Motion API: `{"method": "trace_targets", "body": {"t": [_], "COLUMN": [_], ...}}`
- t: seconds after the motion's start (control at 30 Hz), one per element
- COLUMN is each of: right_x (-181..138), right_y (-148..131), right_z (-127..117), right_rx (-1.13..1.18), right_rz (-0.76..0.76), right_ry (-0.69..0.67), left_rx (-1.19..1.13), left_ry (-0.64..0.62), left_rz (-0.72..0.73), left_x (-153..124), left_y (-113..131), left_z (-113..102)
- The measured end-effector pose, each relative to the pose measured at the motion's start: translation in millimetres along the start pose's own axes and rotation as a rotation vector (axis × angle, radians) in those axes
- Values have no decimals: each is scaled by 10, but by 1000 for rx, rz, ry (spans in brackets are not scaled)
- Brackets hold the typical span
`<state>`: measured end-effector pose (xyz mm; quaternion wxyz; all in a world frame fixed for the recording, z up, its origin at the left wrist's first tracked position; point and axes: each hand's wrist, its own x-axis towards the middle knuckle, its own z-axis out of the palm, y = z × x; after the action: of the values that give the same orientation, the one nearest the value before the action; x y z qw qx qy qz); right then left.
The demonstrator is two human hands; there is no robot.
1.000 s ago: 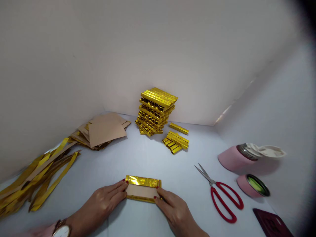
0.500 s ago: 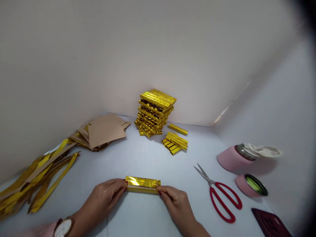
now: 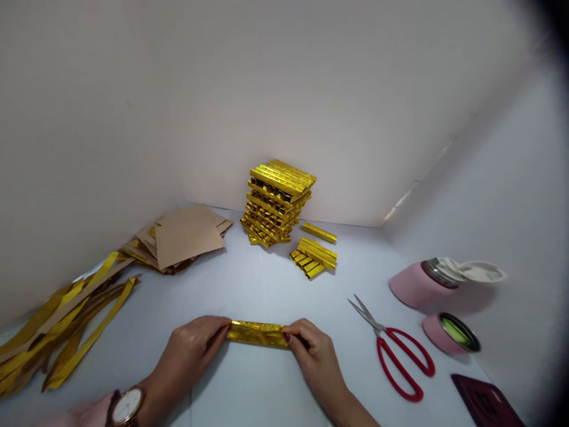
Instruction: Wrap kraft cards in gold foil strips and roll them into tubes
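A shiny gold foil paper strip [image 3: 258,334] is stretched level between my two hands, low over the front of the table. My left hand [image 3: 193,344] pinches its left end between thumb and fingers. At the right end my right hand [image 3: 316,356] grips it the same way, thumb in front. Only the gold face of the strip shows. Beyond it, a small pile of folded gold paper strips [image 3: 313,258] lies on the table, with one single folded strip [image 3: 319,232] just behind. A tall criss-cross stack of gold folded strips [image 3: 280,201] stands against the wall.
Red-handled scissors [image 3: 384,341] lie to the right, blades pointing away. Past them are a pink flask [image 3: 418,284], its pink cup [image 3: 451,333] and a dark maroon flat object [image 3: 484,400]. Brown-backed paper sheets [image 3: 191,237] and long gold strips [image 3: 89,314] lie on the left.
The strip's upper flap and brown edge no longer show; it now looks like one narrower gold band. Both hands still hold its ends, the right hand slightly higher.
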<state>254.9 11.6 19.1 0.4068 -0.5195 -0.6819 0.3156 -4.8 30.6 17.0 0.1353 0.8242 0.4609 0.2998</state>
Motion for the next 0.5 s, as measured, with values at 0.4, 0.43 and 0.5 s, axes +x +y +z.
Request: {"method": "trace_targets", "body": {"t": [0.4,0.43,0.5], "right_x": [153,164,170], "right_y": [-59,-56,-43], "right_z": [3,3,7], "right_rx": [-95,-102,-120], "right_rz": [54,59,73], "right_ry": [-34,-38,-44], "left_rx": [-3,-5,-6], "left_ry": [-79,-92,-120], "left_rz": [-26,-32,-47], "left_x": [71,85,114], "left_y": [-5,-10,-20], "left_z": [-21,-23,-26]}}
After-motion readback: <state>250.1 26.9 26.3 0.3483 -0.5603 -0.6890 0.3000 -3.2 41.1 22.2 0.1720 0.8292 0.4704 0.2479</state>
